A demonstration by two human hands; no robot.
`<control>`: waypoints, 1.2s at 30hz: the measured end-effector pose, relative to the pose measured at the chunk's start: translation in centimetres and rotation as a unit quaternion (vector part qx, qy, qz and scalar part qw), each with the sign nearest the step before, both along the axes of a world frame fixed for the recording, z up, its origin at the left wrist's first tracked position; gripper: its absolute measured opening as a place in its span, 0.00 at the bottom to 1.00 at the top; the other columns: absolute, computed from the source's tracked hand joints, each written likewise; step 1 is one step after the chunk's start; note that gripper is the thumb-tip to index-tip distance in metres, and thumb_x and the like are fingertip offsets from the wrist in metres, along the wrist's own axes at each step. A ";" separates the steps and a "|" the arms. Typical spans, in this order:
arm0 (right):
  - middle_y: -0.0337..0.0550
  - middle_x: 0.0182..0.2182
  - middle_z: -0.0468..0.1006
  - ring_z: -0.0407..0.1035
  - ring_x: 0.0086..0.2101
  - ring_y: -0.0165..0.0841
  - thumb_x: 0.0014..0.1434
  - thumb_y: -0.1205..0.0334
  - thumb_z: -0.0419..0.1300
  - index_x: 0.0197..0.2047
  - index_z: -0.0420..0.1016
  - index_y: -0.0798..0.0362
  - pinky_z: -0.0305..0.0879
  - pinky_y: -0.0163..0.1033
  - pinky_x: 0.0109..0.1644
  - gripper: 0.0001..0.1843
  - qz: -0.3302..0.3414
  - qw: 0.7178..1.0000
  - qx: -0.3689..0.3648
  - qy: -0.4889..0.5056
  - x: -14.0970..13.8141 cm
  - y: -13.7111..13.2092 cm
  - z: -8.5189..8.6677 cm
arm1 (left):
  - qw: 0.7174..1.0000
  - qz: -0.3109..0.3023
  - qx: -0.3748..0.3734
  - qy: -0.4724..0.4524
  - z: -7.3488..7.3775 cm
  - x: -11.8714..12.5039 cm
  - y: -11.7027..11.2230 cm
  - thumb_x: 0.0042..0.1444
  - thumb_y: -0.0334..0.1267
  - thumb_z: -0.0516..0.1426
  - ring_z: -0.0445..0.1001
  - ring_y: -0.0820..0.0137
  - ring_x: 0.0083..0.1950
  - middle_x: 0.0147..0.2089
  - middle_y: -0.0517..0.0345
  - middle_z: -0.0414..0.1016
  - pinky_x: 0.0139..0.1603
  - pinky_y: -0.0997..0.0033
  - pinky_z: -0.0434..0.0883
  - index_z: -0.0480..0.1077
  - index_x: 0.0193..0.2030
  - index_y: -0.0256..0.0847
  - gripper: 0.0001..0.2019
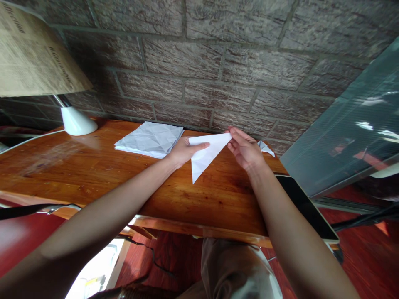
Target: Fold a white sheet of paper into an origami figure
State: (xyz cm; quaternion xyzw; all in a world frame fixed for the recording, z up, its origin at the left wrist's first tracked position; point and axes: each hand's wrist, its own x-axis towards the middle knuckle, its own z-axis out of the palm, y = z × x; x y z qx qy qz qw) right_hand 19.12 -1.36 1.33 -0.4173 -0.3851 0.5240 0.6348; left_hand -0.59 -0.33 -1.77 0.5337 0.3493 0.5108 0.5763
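Head view shows the left hand (182, 153) pinching the white paper triangle (202, 160) under its thumb, while the right hand (246, 150) grips one corner by the fingertips. The paper is over the wooden table (215, 205). For good work, I think, both grips should be light but steady, with edges kept even, so no unwanted crease appears.

A desk corner, perhaps at home: wooden desk (199, 207), 1 lamp (59, 77) (newsprint-patterned shade (35, 56)), brick wall (202, 62).
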 end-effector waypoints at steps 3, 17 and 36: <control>0.33 0.35 0.85 0.75 0.34 0.26 0.47 0.58 0.75 0.39 0.82 0.44 0.70 0.31 0.38 0.14 0.002 1.000 0.010 -0.006 0.0 -0.1 -0.1 | 1.000 0.011 0.004 0.007 0.1 -0.1 -0.2 0.37 0.48 0.74 0.81 0.57 0.46 0.47 0.46 0.84 0.50 0.60 0.75 0.82 0.43 0.35 0.27; 0.35 0.34 0.83 0.76 0.37 0.28 0.36 0.59 0.79 0.36 0.80 0.48 0.73 0.32 0.43 0.21 0.063 0.997 0.020 -0.051 -0.4 -0.4 -0.5 | 0.996 -0.015 -0.032 -0.082 1.4 -0.2 0.0 0.45 0.57 0.69 0.79 0.65 0.38 0.38 0.51 0.84 0.40 0.70 0.72 0.82 0.41 0.36 0.25; 0.38 0.30 0.83 0.72 0.29 0.30 0.40 0.55 0.78 0.36 0.79 0.51 0.64 0.35 0.31 0.21 0.128 0.978 0.080 -0.144 -2.0 -1.6 -0.3 | 0.984 -0.116 -0.103 -0.087 1.1 -0.8 0.2 0.46 0.45 0.72 0.81 0.70 0.35 0.38 0.51 0.83 0.40 0.71 0.77 0.79 0.40 0.38 0.18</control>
